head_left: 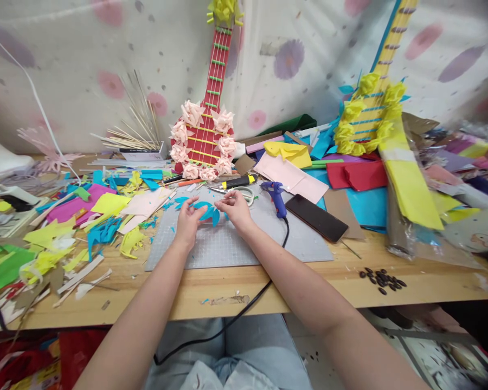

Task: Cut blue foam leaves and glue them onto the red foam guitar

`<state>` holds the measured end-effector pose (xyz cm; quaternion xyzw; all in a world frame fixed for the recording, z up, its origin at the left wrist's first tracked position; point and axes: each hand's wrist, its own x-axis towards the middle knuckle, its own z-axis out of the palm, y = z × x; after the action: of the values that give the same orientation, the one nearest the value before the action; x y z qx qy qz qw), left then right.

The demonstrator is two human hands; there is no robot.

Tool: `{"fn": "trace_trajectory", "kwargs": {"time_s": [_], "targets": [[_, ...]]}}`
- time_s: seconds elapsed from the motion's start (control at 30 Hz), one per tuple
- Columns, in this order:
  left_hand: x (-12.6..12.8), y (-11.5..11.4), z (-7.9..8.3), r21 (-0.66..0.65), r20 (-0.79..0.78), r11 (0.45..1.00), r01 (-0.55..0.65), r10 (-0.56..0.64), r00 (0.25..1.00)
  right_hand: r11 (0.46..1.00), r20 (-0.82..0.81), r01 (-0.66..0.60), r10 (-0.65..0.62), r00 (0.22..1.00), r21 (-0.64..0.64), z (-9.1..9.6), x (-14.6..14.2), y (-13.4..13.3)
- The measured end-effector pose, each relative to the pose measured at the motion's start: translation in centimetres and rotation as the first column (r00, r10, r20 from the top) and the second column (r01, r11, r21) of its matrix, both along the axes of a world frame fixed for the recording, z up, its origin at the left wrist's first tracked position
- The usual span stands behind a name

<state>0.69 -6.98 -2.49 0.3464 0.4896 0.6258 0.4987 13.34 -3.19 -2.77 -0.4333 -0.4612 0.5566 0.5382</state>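
Note:
Over the grey cutting mat [244, 249], a small cluster of blue paper leaves [215, 218] is held between my two hands. My left hand [188, 221] grips the leaves at their left side between thumb and fingers, with one leaf tip showing behind it. From the right, my right hand [236, 210] pinches at the cluster's edge with thumb and fingertips; the exact contact point is too small to make out. Just behind my right hand lie scissors [250, 195], partly hidden by it. A blue glue gun [274, 197] rests to the right, its black cord running toward me.
A black phone [317, 218] overlaps the mat's right edge. Yellow-handled cutter [239, 181] lies behind the hands. A red paper guitar [203, 138] and a yellow one [366, 119] stand at the back. Paper scraps [109, 203] cover the left; dark beads [383, 280] lie front right.

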Motion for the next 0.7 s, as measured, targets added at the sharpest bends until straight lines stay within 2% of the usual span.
{"fn": "trace_trajectory", "kwargs": {"time_s": [0.2,0.4,0.5,0.6,0.7], "targets": [[-0.9,0.4,0.5,0.010,0.160,0.982,-0.189,0.185,0.970,0.996,-0.052,0.087,-0.086,0.995,0.033,0.2,0.8,0.6],[-1.4,0.5,0.6,0.007,0.141,0.943,-0.332,0.328,0.934,0.984,-0.032,0.163,-0.161,0.986,0.068,0.2,1.5,0.9],[-2.4,0.6,0.9,0.036,0.146,0.895,-0.444,0.435,0.889,0.982,-0.068,0.183,-0.180,0.981,0.053,-0.1,2.0,1.2],[-3.8,0.7,1.3,0.024,0.163,0.823,-0.568,0.557,0.814,0.979,-0.109,0.202,-0.198,0.974,0.024,-0.3,2.7,1.7],[-4.9,0.7,1.5,0.002,0.162,0.774,-0.634,0.625,0.764,0.976,-0.128,0.216,-0.215,0.968,-0.001,-0.5,3.1,2.0]]}}
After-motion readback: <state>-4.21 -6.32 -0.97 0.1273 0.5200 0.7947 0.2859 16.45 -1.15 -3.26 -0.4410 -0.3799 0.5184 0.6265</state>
